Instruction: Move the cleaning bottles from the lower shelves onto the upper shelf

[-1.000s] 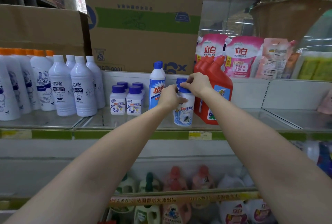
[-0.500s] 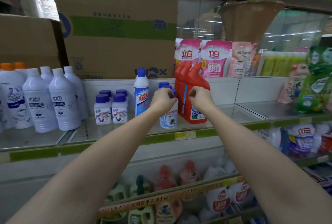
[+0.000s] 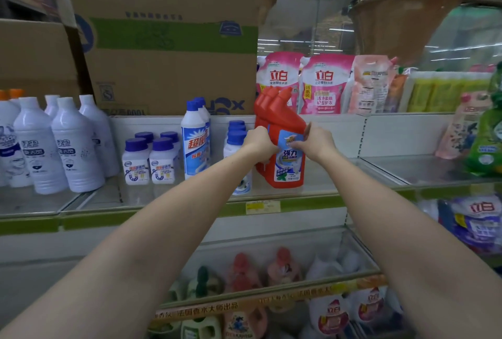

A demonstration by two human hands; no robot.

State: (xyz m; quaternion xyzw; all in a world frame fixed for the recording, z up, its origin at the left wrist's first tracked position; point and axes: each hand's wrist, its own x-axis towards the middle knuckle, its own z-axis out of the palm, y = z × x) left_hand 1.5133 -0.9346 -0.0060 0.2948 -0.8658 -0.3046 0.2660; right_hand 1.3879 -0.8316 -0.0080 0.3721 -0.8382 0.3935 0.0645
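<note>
Your left hand (image 3: 259, 141) and right hand (image 3: 315, 143) both clamp the front red bottle (image 3: 288, 148), fingers curled on its 2 sides. It stands upright on the upper shelf (image 3: 312, 203), touching other red bottles behind it. Just left of it stand blue-capped white bottles (image 3: 236, 146).

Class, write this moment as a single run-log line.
left hand: grips red bottle | right hand: grips red bottle | bottle: upright on upper shelf
</note>
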